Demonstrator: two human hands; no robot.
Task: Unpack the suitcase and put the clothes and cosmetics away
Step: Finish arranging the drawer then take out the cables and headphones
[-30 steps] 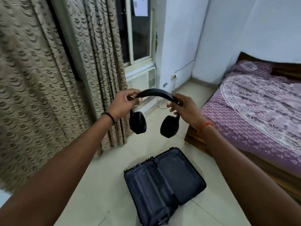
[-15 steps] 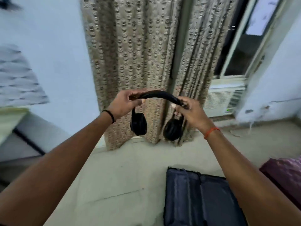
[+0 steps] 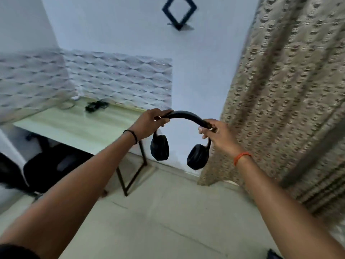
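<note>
- Your left grip (image 3: 149, 122) and right grip (image 3: 217, 134) each clamp an end of the black headphones' (image 3: 186, 116) band.
- Earcups hang down, near the counter (image 3: 74, 126) and curtain (image 3: 280, 109).

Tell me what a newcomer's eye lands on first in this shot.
First come the black headphones at the centre, held up by the band between the left hand and the right hand, ear cups hanging below. Next, the patterned beige curtain fills the right side down to the floor. Behind the left arm stands a pale desk against the wall, and a dark diamond-shaped wall piece hangs high above.
</note>
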